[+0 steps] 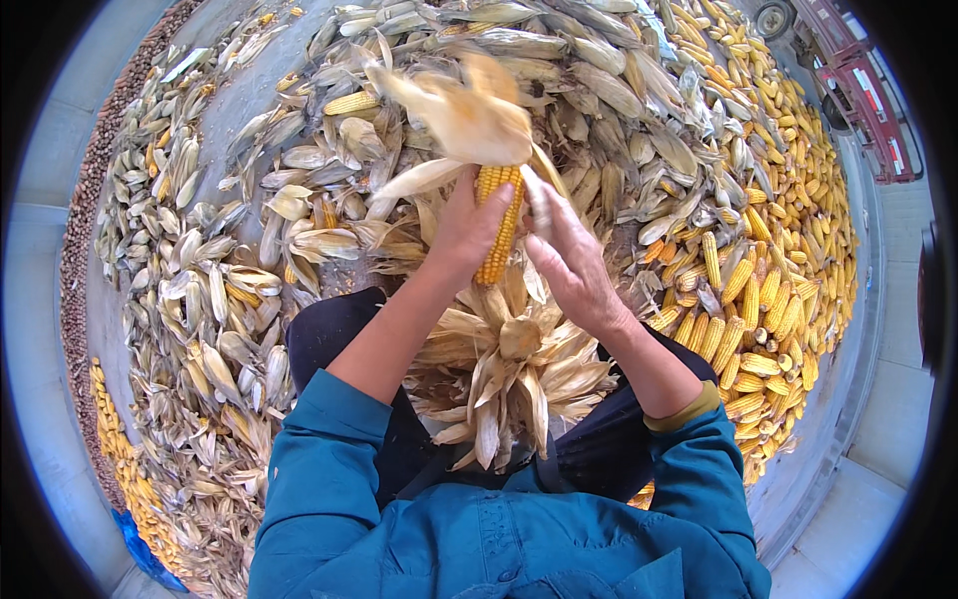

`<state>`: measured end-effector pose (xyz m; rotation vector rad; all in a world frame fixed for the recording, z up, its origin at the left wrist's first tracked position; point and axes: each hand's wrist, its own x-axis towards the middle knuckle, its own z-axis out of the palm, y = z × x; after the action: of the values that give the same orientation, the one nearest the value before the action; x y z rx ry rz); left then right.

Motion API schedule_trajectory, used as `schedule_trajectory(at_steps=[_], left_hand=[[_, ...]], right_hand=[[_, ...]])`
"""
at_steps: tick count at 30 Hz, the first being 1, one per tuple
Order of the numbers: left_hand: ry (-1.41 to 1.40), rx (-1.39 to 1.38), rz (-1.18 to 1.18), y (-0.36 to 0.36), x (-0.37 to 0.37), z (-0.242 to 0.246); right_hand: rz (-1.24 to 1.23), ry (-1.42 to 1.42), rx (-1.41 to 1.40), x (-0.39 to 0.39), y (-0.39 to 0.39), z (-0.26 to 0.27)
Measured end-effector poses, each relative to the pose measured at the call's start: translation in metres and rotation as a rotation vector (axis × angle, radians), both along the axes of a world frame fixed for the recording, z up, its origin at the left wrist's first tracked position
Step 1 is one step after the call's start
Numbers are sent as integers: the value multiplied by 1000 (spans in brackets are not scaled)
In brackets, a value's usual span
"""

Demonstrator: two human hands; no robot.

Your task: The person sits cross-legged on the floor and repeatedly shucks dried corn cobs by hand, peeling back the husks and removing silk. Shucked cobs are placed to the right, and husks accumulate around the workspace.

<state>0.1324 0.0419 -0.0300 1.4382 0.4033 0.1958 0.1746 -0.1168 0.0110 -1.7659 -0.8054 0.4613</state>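
Observation:
My left hand [468, 221] is closed around a yellow ear of corn [500, 239], its thumb lying across the kernels. Pale dry husk leaves [479, 120] spread from the far end of the ear, blurred by motion. My right hand [565, 254] is just right of the ear with its fingers partly spread. A narrow strip of husk [536, 198] passes by its fingertips; whether they pinch it I cannot tell. Below the ear, a heap of loose dry husks [516, 344] lies between my knees.
Unhusked ears [539, 45] are piled ahead, and more husk-covered corn [217, 299] spreads to the left. A large heap of bare yellow ears [756, 299] lies on the right. Beyond it stands a red vehicle [868, 97]. A brown row of small pieces [78, 247] lines the left wall.

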Motion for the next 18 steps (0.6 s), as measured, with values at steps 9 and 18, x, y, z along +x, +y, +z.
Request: schedule_trajectory(at_steps=[9, 18], left_hand=[[173, 872, -273, -45, -14, -6], [-9, 965, -372, -46, -28, 0]], right_hand=[[-373, 545, 158, 38, 12, -54], [-308, 1095, 341, 74, -1, -56]])
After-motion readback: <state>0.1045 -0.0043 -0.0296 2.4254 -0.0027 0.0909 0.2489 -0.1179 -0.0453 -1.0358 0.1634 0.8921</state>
